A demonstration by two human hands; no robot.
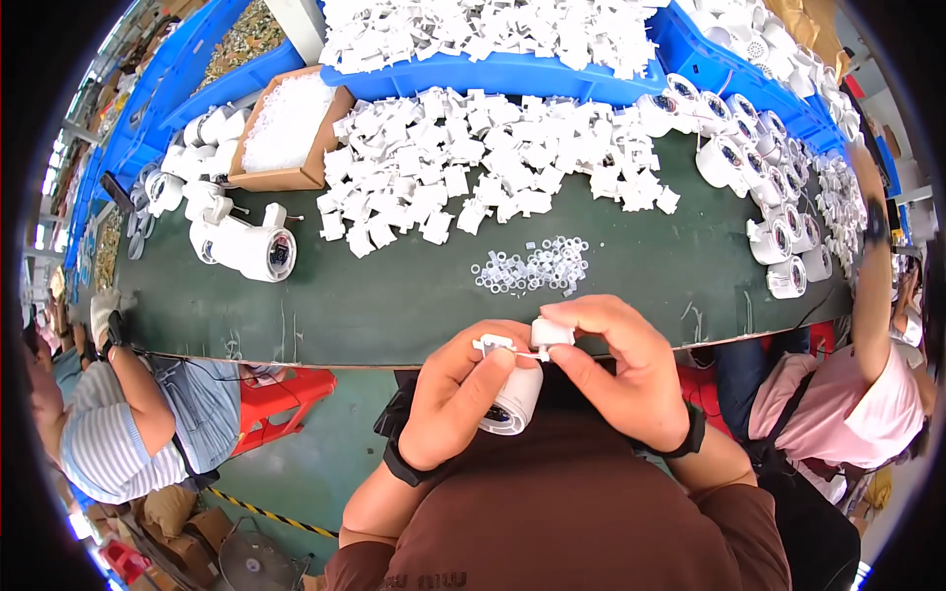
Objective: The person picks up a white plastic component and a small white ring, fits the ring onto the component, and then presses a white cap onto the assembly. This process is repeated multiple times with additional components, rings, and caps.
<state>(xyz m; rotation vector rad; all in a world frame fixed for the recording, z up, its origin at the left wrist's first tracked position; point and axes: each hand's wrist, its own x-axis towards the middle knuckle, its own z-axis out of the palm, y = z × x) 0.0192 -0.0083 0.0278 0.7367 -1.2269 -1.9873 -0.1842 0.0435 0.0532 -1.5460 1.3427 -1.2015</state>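
Observation:
Close to my body, past the table's near edge, my left hand (443, 399) grips a white cylindrical camera housing (519, 394) that hangs down below its fingers. A white bracket-like end (493, 344) shows above the left thumb. My right hand (631, 379) pinches a small white plastic cap-like piece (553, 333) between thumb and fingers. Between the two hands runs a short, thin white cable (529, 356). Fingers cover part of where these pieces meet. On the green table (394, 305) ahead lies a small heap of translucent rings (532, 266).
Loose white plastic brackets (463, 158) cover the table's far middle, before a blue bin (493, 77). A cardboard box (281, 133) and a white camera (246, 244) stand left. Rows of cameras (774, 187) fill the right. Co-workers sit on both sides.

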